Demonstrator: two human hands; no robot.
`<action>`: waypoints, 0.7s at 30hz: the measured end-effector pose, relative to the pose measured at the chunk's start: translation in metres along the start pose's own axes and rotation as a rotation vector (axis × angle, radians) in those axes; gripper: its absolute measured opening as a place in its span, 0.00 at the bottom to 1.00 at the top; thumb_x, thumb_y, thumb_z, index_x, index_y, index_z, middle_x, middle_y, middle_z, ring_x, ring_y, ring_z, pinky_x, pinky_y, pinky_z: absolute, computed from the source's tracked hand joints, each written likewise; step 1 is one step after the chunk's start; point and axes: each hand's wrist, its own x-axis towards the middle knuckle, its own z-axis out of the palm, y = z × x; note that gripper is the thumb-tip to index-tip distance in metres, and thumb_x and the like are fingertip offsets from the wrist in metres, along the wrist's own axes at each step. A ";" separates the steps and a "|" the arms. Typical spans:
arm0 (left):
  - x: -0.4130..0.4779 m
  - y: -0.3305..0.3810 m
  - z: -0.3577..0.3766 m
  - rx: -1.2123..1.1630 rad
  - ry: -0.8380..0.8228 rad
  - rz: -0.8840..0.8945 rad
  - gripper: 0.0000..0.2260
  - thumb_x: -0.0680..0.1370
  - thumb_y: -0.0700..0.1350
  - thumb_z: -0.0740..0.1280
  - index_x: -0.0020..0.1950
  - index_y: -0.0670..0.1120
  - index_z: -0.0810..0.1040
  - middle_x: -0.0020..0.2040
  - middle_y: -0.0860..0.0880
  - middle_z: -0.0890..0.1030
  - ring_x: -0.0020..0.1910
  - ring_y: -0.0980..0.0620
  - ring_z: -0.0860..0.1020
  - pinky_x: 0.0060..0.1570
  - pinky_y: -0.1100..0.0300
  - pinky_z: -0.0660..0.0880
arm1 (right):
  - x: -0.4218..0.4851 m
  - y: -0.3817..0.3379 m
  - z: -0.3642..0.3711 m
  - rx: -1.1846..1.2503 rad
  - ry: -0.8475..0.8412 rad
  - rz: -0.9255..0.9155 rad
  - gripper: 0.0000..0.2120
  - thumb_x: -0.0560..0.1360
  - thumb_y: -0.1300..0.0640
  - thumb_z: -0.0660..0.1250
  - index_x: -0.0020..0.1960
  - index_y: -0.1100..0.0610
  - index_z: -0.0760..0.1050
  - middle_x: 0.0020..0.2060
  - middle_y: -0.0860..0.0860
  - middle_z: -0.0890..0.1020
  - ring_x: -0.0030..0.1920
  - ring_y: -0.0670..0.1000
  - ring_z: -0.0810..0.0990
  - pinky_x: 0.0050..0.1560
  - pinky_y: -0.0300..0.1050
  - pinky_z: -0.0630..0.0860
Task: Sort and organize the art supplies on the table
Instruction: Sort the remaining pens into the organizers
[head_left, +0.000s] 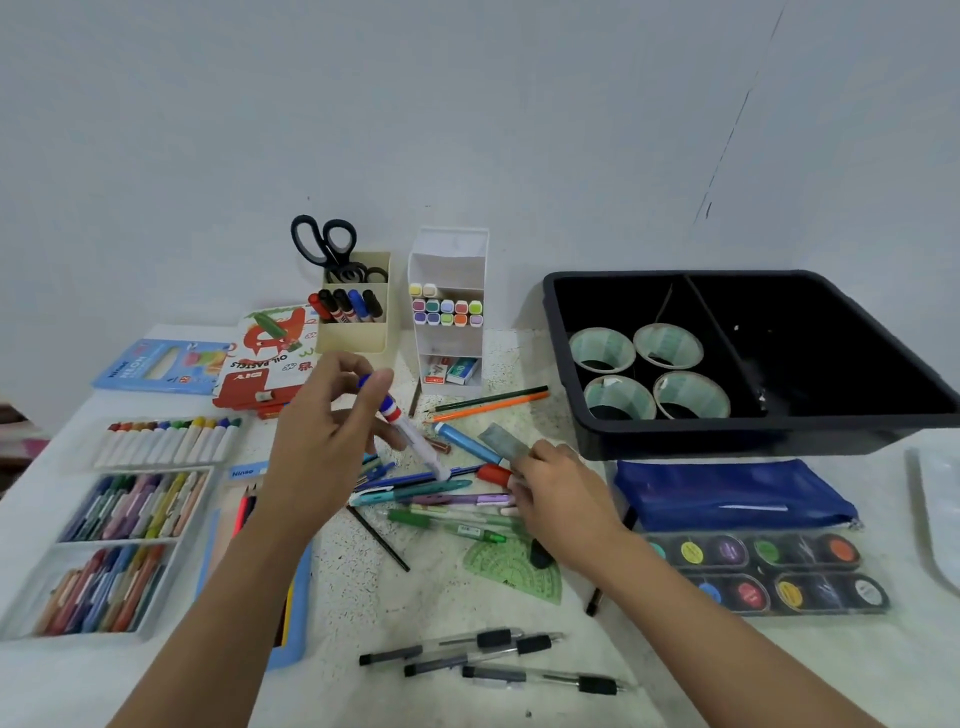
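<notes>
My left hand (317, 441) pinches a white marker (410, 434) between thumb and fingertips. I hold it tilted with its blue cap uppermost, well to the left of the black tray (727, 440). The marker's lower tip is over the heap of loose pens (441, 499), which lies left of the tray's front-left corner.

My right hand (556, 493) is nearer the tray, just in front of that same corner, with its fingers curled round a flat grey strip (501, 439). It may be a short metal ruler, but the blur keeps me from being sure.

Four tape rolls (602, 351) sit in the tray's left compartment. A blue zip pouch (727, 493) lies just in front of the tray's front wall. The cream holder (353, 335) stands well left of the tray, by the wall.
</notes>
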 end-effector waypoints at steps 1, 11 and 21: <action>0.001 0.001 -0.001 -0.052 0.017 -0.010 0.09 0.80 0.52 0.62 0.49 0.46 0.70 0.44 0.43 0.79 0.36 0.45 0.85 0.34 0.49 0.78 | 0.002 0.000 0.001 -0.013 -0.010 0.006 0.13 0.82 0.53 0.59 0.63 0.54 0.77 0.53 0.51 0.77 0.55 0.54 0.74 0.43 0.46 0.70; -0.010 -0.017 -0.007 -1.089 0.228 -0.789 0.11 0.77 0.30 0.64 0.58 0.38 0.72 0.56 0.32 0.82 0.53 0.44 0.85 0.46 0.61 0.82 | 0.027 -0.013 -0.017 0.381 -0.044 0.078 0.12 0.82 0.56 0.64 0.64 0.51 0.78 0.48 0.50 0.75 0.49 0.52 0.75 0.48 0.47 0.72; 0.008 -0.022 -0.034 -0.807 -0.062 -0.769 0.18 0.71 0.35 0.71 0.60 0.44 0.80 0.46 0.44 0.83 0.43 0.49 0.80 0.45 0.57 0.76 | 0.061 -0.076 -0.047 1.336 0.052 0.225 0.08 0.81 0.56 0.67 0.58 0.55 0.72 0.50 0.57 0.84 0.50 0.53 0.83 0.47 0.40 0.79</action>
